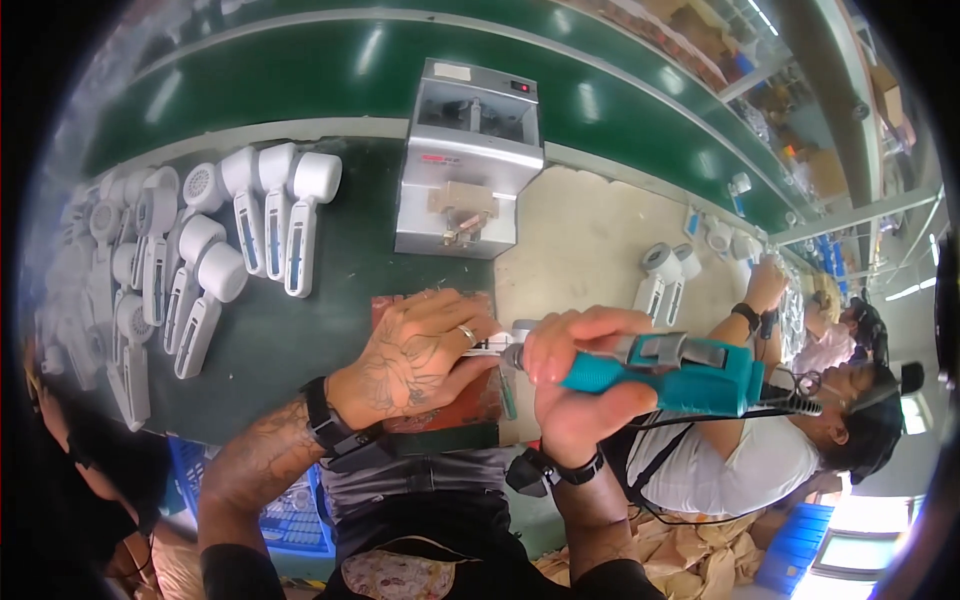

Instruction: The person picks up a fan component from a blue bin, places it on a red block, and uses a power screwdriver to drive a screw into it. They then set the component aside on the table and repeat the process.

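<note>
Right hand (565, 408) wraps the driver (700, 388), right of centre; left hand (408, 362) steadies a white part (492, 347) mid-frame. Driver looks rigid, fairly hefty, best gripped round its teal barrel; part seems light.

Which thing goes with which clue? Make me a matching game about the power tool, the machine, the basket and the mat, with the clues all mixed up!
Things:
1. power tool
2. machine
3. basket
4. mat

Clues:
A. red, lying flat beneath the left hand
B. blue, down below the edge of the table
C. silver-grey, standing toward the back
D. teal, held in the right hand

Right pairs: 1-D, 2-C, 3-B, 4-A
</note>
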A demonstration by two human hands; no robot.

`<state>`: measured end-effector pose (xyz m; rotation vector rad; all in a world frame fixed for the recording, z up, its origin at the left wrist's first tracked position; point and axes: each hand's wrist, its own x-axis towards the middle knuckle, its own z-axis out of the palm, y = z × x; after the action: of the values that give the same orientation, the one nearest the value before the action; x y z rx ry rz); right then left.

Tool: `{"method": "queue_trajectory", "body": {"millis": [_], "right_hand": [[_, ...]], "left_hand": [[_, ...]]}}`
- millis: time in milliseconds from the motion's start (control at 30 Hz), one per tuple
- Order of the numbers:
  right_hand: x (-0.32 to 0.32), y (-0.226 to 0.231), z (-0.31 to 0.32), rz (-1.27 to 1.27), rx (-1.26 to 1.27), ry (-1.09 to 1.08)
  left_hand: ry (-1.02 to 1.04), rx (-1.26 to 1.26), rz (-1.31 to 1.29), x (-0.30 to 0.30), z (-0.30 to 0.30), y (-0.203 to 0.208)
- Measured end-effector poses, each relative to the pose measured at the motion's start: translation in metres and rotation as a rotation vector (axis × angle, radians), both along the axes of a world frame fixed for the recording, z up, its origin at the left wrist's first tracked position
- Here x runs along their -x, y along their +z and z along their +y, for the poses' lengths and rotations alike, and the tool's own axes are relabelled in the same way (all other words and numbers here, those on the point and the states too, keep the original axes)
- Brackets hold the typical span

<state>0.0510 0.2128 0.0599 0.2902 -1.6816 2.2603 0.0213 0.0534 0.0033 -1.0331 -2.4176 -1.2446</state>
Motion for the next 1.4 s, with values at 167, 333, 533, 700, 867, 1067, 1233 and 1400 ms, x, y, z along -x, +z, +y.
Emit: {"method": "queue_trajectory", "body": {"millis": [167, 333, 533, 700, 867, 1067, 1233, 1400], "right_hand": [[0.011, -0.008, 0.004, 0.057, 0.130, 0.124], [0.011, -0.011, 0.001, 0.006, 0.129, 0.090], [0.014, -0.007, 0.001, -0.002, 0.092, 0.107], [0.018, -0.004, -0.002, 0.020, -0.106, 0.014], [0.019, -0.007, -0.002, 0.037, -0.102, 0.042], [0.020, -0.008, 0.000, 0.050, -0.106, 0.055], [0.023, 0.000, -0.003, 0.035, -0.140, 0.021], [0.047, 0.014, 0.004, 0.120, -0.036, 0.045]], "left_hand": [[-0.016, -0.015, 0.021, 0.002, 0.002, 0.002], [-0.021, -0.005, 0.043, 0.003, 0.001, -0.002], [0.010, -0.018, -0.044, 0.001, 0.003, 0.001], [-0.023, -0.057, 0.016, 0.005, 0.002, -0.001], [-0.070, -0.084, -0.120, 0.005, -0.001, 0.010], [0.007, 0.004, -0.185, 0.002, 0.002, 0.008], [0.017, -0.012, -0.065, 0.003, 0.001, 0.013], [0.014, 0.017, -0.147, 0.014, -0.011, 0.016]]}}
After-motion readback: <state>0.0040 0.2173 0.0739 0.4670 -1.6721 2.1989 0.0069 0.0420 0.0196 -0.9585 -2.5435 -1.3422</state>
